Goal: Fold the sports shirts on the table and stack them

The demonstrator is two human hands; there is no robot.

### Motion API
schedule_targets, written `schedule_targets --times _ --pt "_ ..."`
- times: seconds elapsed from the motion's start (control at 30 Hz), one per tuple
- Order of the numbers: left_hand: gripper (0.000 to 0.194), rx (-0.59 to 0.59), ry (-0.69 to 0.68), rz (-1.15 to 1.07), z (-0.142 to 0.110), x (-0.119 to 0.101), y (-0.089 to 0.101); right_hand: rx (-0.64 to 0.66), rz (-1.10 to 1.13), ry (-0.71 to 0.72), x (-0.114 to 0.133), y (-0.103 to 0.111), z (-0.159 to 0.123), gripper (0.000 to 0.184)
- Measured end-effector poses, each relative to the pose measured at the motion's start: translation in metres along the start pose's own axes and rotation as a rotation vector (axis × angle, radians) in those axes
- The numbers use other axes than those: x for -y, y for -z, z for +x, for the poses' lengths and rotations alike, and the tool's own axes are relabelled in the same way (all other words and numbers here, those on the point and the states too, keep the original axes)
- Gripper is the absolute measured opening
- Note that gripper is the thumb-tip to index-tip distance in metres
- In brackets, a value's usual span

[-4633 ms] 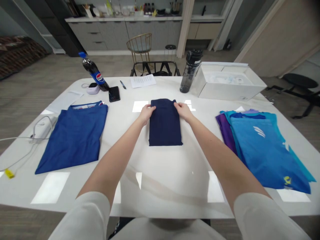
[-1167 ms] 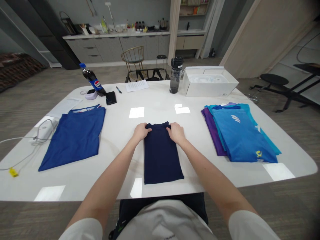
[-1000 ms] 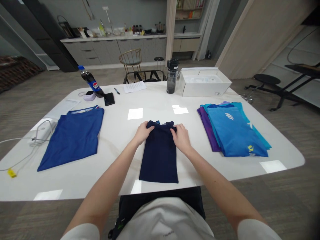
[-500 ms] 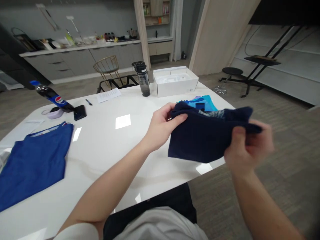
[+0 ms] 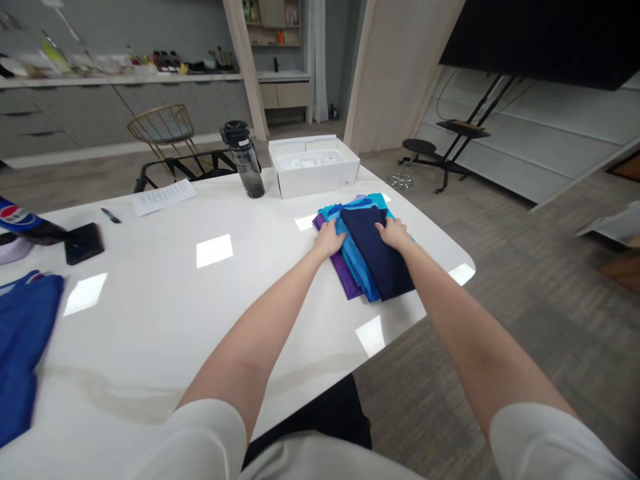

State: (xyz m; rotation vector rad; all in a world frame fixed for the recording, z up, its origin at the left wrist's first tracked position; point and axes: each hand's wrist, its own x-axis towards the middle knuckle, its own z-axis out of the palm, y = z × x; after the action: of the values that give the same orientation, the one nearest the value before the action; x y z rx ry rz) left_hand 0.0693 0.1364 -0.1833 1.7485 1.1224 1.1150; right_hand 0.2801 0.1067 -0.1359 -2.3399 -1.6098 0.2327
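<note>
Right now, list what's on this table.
table: one, white, under everything
navy shirt: one, navy, stack top
blue shirts: several, blue-turquoise, mid-stack
purple shirt: one, purple, stack bottom
loose shirt: one, blue, left edge
water bottle: one, grey, far side
box: one, white, far edge
paper: one, white, far side
pen: one, dark, by paper
phone: one, black, left
soda bottle: one, dark, left edge
left hand: on blue shirts
right hand: on navy shirt
</note>
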Motion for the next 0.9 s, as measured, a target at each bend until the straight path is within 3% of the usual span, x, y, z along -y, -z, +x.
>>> schedule_targets --times 0.1,0.2,0.27,0.37,0.47,0.57,0.77,0.9 --pt "0.042 0.020 0.130 0.127 -0.026 0.008 0.002 -0.152 -0.057 0.073 -0.001 -0.012 -0.020 0.054" --pt "0.036 0.018 0.085 0.205 -0.048 0.000 0.015 -0.298 -0.021 0.262 0.015 -0.003 -0.039 0.046" --pt "0.030 0.044 0.028 0.227 -0.067 -0.005 0.033 -0.238 0.082 0.412 0.037 -0.002 -0.055 0.035" --pt "0.026 0.054 -0.001 0.293 -0.108 -0.004 0.077 0.058 0.291 0.634 0.086 -0.022 -0.091 0.025" --pt "0.028 -0.059 0.044 0.432 -0.161 0.012 0.141 0.378 0.428 0.799 0.143 -0.063 -0.140 0.020" --pt "0.027 -0.241 0.176 0.582 -0.216 0.035 0.221 0.579 0.438 0.924 0.206 -0.106 -0.191 0.018" --pt "0.029 -0.612 0.492 0.899 -0.320 0.060 0.406 0.583 0.317 1.185 0.343 -0.168 -0.277 0.018" --pt "0.033 -0.780 0.732 1.045 -0.366 0.066 0.515 0.509 0.252 1.227 0.405 -0.195 -0.318 0.022"
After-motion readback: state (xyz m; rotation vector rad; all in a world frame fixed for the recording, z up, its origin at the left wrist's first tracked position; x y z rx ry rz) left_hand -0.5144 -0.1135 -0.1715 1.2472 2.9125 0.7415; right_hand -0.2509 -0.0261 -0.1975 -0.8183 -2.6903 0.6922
